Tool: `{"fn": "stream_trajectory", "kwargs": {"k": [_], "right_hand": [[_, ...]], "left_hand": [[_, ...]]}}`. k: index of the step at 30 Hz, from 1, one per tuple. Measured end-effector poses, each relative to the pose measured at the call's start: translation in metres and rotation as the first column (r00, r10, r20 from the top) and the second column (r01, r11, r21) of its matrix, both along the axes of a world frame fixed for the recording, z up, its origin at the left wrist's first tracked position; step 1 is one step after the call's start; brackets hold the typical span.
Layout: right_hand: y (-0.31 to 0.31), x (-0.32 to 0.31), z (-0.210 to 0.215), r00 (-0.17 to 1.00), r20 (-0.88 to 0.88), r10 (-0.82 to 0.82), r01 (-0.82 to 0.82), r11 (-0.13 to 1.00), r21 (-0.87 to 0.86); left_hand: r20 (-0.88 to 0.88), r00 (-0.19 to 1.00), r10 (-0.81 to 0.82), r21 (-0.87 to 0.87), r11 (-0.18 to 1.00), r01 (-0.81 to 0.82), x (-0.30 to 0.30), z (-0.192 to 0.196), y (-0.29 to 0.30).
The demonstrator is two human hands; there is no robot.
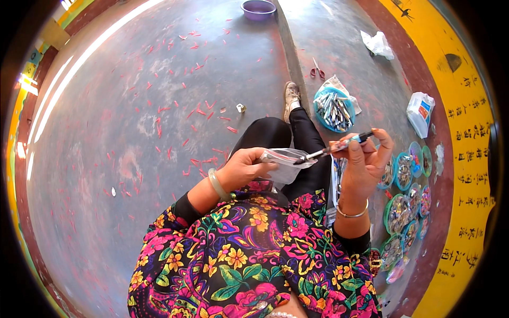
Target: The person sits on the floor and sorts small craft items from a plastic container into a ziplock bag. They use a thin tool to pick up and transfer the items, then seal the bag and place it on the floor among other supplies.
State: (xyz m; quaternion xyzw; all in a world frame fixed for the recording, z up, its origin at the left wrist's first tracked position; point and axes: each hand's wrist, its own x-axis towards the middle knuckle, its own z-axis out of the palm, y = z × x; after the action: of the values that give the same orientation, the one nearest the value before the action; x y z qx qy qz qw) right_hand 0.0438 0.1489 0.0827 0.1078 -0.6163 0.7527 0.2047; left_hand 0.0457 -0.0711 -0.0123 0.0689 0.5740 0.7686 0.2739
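My left hand (245, 168) pinches the edge of a small clear plastic bag (286, 170), with its fingers closed on it. A pale bangle circles that wrist. Over the bag's opening, my right hand (367, 161) grips slim pen-like sticks (339, 146), dark at the ends and pale and coloured along the middle. Their lower tip meets or overlaps the bag's right edge; whether it is inside, I cannot tell. How many sticks there are is unclear. Beyond my knees stands a blue basket (334, 108) full of similar slim sticks.
Red-handled scissors (317, 70) lie beyond the basket. Several round trays (396, 214) of small items stand on my right, beside a white bag (420, 114) and a yellow wall (461, 132). Red scraps (199, 111) litter the floor. A purple basin (258, 9) sits far ahead.
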Motion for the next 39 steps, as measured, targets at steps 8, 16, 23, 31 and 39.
{"fn": "stream_trajectory", "kwargs": {"k": [8, 16, 23, 31, 39], "right_hand": [[-0.013, -0.008, -0.012, 0.998, -0.052, 0.033, -0.029, 0.996, 0.081], [-0.02, -0.007, -0.037, 0.991, 0.063, 0.119, -0.131, 0.959, 0.252], [-0.032, -0.001, -0.042, 0.992, 0.127, -0.01, -0.042, 0.912, 0.407], [-0.041, 0.002, -0.052, 0.991, 0.124, 0.045, -0.101, 0.867, 0.488], [-0.047, 0.003, -0.062, 0.999, 0.028, 0.034, -0.044, 0.798, 0.601]], "left_hand": [[-0.033, 0.999, -0.025, -0.014, 1.0, 0.024, -0.001, -0.005, -0.003], [-0.07, 0.996, -0.058, 0.004, 0.998, 0.058, -0.003, -0.005, -0.004], [-0.041, 0.998, -0.056, 0.014, 0.998, 0.057, -0.003, -0.01, -0.003], [-0.05, 0.999, -0.015, -0.011, 1.0, 0.014, -0.003, -0.008, -0.002], [0.017, 1.0, 0.002, 0.074, 0.997, -0.003, -0.005, -0.006, -0.008]]}}
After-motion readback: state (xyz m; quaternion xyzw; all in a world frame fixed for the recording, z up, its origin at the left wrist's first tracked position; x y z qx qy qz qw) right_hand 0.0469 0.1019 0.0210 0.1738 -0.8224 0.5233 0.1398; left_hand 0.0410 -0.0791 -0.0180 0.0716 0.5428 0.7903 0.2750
